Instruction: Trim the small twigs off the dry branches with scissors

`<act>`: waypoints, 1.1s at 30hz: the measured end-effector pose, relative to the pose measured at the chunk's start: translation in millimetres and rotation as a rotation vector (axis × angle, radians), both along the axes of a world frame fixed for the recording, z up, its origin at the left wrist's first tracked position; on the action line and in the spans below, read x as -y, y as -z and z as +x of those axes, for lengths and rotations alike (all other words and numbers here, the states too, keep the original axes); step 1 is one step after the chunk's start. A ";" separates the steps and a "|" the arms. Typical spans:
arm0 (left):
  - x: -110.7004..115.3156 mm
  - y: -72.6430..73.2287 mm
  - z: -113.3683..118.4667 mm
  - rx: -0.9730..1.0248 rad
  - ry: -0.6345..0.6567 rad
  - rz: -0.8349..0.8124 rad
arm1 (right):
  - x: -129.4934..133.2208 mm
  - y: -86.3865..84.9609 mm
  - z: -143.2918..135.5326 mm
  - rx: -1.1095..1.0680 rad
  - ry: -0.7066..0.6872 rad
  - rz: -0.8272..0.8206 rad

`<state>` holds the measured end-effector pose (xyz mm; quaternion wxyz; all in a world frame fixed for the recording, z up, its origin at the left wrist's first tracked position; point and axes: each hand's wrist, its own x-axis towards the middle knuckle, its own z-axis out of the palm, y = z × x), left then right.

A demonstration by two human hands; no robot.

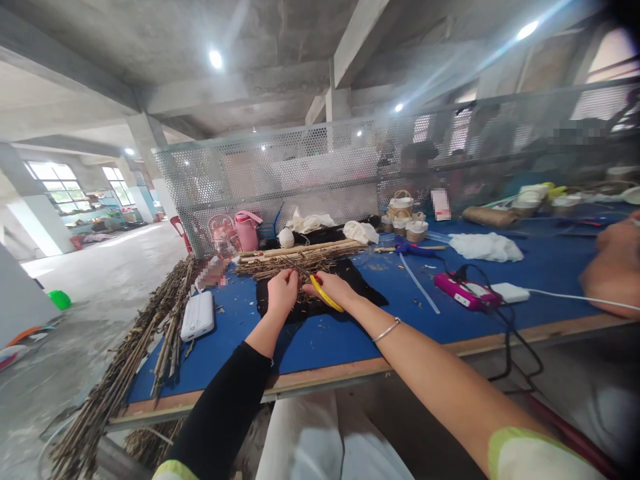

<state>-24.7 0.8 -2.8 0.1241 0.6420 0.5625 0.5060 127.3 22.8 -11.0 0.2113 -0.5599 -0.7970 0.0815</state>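
Observation:
My right hand is closed around yellow-handled shears, whose dark blades point left. My left hand is pinched close to the blade tips; whatever thin thing is between its fingers is too small to make out. Both hands are above a black cloth on the blue table top. Just beyond them lies a bundle of dry twigs, with paler sticks along its far side.
Long dry stalks hang over the table's left edge beside a white power bank. A blue glue gun, white cloth and magenta device with cables lie right. Another person's arm rests far right. Perforated metal panels stand behind.

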 end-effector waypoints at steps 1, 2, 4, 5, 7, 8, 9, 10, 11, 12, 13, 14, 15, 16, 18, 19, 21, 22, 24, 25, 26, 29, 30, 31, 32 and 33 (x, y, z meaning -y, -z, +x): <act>-0.5 0.8 0.0 0.017 -0.004 -0.002 | 0.1 0.1 0.0 0.001 -0.002 -0.002; -0.9 1.4 0.0 0.030 -0.007 0.003 | 0.3 0.1 0.0 0.001 -0.004 -0.007; -0.7 1.5 0.0 0.039 -0.009 0.014 | 0.9 -0.2 0.0 -0.001 -0.007 -0.014; 0.0 1.0 0.0 0.032 -0.010 0.020 | 1.1 -0.4 0.0 -0.002 -0.008 -0.016; 1.9 -0.8 0.1 0.005 -0.009 0.026 | 1.5 -0.3 -0.2 0.002 -0.011 -0.017; 3.1 -1.9 0.2 -0.005 -0.008 0.026 | 1.6 0.2 -0.4 0.005 -0.011 -0.012; 4.1 -2.9 0.4 -0.008 -0.009 0.024 | 1.7 1.0 -0.9 0.006 -0.010 -0.006; 5.0 -3.7 0.8 -0.001 -0.012 0.019 | 1.7 2.0 -1.5 0.005 -0.013 0.003; 5.6 -4.3 1.3 0.014 -0.018 0.009 | 1.9 3.2 -2.3 -0.002 -0.019 0.012; 6.1 -4.7 2.0 0.032 -0.022 -0.004 | 2.2 4.3 -3.3 -0.013 -0.029 0.020; 6.3 -4.8 2.7 0.048 -0.025 -0.016 | 2.8 5.2 -4.3 -0.026 -0.039 0.022; 6.3 -4.6 3.6 0.060 -0.025 -0.025 | 3.5 5.8 -5.3 -0.039 -0.049 0.022; 6.3 -4.2 4.4 0.067 -0.025 -0.030 | 4.4 6.1 -6.3 -0.050 -0.054 0.021; 6.1 -3.7 5.3 0.072 -0.023 -0.032 | 5.5 6.0 -7.1 -0.058 -0.053 0.022; 5.7 -2.4 6.9 0.088 -0.012 -0.026 | 7.7 5.1 -8.4 -0.066 -0.043 0.027; 5.5 -1.7 7.6 0.100 -0.008 -0.024 | 8.8 4.7 -8.8 -0.067 -0.042 0.034; 5.3 -0.8 8.8 0.121 0.000 -0.023 | 10.3 4.2 -9.3 -0.068 -0.047 0.058; 5.3 -0.6 9.2 0.124 0.001 -0.020 | 10.7 4.3 -9.5 -0.068 -0.053 0.074; 5.6 -0.8 9.5 0.113 -0.004 -0.005 | 11.0 4.9 -9.8 -0.065 -0.061 0.103; 5.9 -1.1 9.3 0.098 -0.007 0.010 | 11.0 5.3 -10.0 -0.062 -0.060 0.111; 6.2 -1.5 8.9 0.075 -0.012 0.027 | 11.0 5.5 -10.2 -0.058 -0.058 0.111; 7.2 -3.1 6.8 -0.030 -0.041 0.092 | 11.4 5.0 -10.8 -0.042 -0.033 0.098; 7.4 -3.8 5.9 -0.068 -0.050 0.113 | 11.7 4.4 -11.0 -0.035 -0.021 0.094; 7.5 -4.4 5.0 -0.098 -0.057 0.131 | 12.1 3.8 -11.1 -0.028 -0.009 0.091; 7.5 -5.1 4.3 -0.120 -0.062 0.141 | 12.5 3.0 -11.2 -0.021 0.004 0.090; 7.4 -5.7 3.7 -0.132 -0.065 0.143 | 12.9 2.3 -11.1 -0.013 0.016 0.087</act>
